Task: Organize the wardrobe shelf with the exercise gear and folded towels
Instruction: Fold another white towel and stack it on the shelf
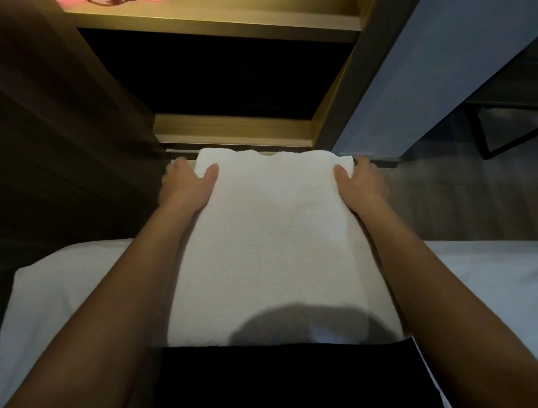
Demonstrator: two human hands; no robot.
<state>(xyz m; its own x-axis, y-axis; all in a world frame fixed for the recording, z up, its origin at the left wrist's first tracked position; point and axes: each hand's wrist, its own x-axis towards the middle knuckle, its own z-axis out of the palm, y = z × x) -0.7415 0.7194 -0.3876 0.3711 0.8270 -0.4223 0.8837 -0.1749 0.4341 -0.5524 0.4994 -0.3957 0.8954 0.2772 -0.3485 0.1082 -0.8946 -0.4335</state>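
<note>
A folded white towel [270, 233] is held out flat in front of me, its far edge just short of the open wardrobe. My left hand [186, 182] grips the towel's far left corner, thumb on top and fingers underneath. At the far right corner my right hand [362, 180] holds it the same way. The wardrobe's lower compartment [221, 75] is dark inside, with a wooden shelf edge [215, 24] above it and a wooden bottom ledge [233, 129]. Something pink and a dark cord [102, 2] lie on the upper shelf, mostly cut off.
A white-covered bed [67, 279] runs across the frame under my arms. The wardrobe's dark door panel [58, 116] stands at the left. A grey wall panel [422, 72] and a black metal frame [500, 128] are at the right, above a grey floor [454, 198].
</note>
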